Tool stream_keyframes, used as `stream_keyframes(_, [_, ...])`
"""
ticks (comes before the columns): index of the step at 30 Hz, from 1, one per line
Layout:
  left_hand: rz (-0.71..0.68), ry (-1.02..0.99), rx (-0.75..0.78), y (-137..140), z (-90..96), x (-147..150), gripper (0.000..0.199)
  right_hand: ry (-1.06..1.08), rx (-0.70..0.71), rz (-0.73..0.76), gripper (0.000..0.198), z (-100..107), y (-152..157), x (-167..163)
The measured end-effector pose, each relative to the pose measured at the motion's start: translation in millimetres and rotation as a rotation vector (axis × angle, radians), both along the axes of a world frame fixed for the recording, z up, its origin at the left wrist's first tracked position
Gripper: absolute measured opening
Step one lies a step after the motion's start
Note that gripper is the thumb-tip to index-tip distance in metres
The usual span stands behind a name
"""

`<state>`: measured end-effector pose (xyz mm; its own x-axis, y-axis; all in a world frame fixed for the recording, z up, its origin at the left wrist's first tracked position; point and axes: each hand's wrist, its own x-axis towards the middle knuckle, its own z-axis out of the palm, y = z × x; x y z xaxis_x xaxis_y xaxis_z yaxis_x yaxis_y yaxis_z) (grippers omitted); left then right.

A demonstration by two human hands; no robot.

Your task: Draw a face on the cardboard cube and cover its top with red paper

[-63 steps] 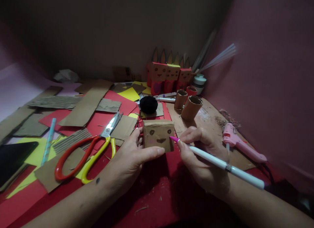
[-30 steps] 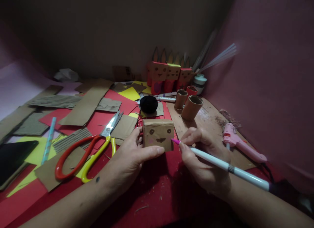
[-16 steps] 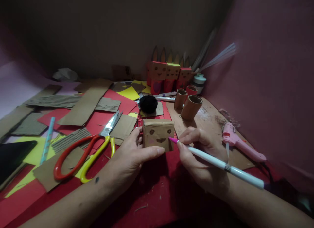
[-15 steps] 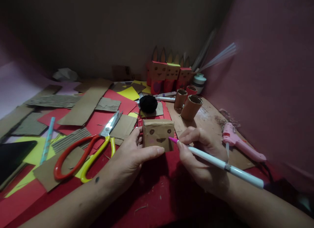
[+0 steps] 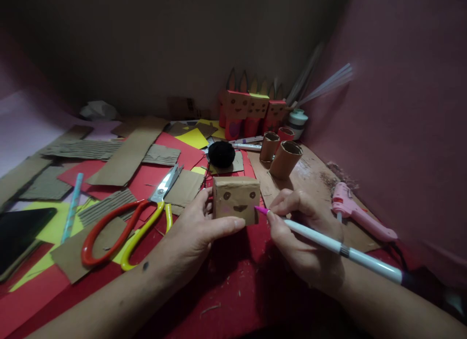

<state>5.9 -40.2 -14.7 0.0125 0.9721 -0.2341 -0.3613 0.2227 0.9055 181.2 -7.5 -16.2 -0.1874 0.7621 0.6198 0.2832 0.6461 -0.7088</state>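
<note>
Above the red bench (image 5: 226, 307), a cardboard box (image 5: 241, 192) with drawn eyes and mouth is gripped between the thumb (image 5: 228, 225) and fingers (image 5: 204, 199) of the left hand (image 5: 189, 234). A white pen (image 5: 324, 240) is pinched by the right hand (image 5: 308, 251), its pink tip (image 5: 261, 210) at the box's right edge; contact cannot be told. Scissors (image 5: 160, 195), cardboard strips (image 5: 124, 156) and coloured paper (image 5: 29, 300) are spread leftward. Behind the box, a black ball (image 5: 221, 154) and cardboard tubes (image 5: 286, 161) are set, with box figures (image 5: 257, 110) lined up before the dark wall (image 5: 153, 52). Reach is bounded rightward by a pink wall (image 5: 404, 125), a glue gun (image 5: 365, 220) near it; red surface is seen between the forearms (image 5: 120, 285).
</note>
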Motion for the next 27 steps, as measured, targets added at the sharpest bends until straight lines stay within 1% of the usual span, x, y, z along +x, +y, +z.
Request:
stream_keyframes(3, [0.003,0.002,0.004,0.2,0.1,0.6,0.058,0.006,-0.013,0.001,0.021,-1.7,-0.6,-1.3])
stream_keyframes(9, [0.017,-0.021,0.012,-0.3,-0.7,0.6,0.058,0.004,0.035,-0.013,0.022,-1.8,-0.3,-4.5])
stream_keyframes(15, [-0.016,-0.003,0.024,0.7,-2.2,-0.4,0.057,-0.002,0.025,0.005,0.02,0.4,-0.2,-3.8])
stream_keyframes(21, [0.006,0.016,0.024,0.3,-1.3,0.1,0.063,0.027,-0.006,0.003,0.02,-1.8,0.5,-3.5])
stream_keyframes(27, [-0.003,-0.008,0.016,-0.2,1.9,1.1,0.061,0.034,0.014,0.011,0.019,-0.9,-0.5,-2.8])
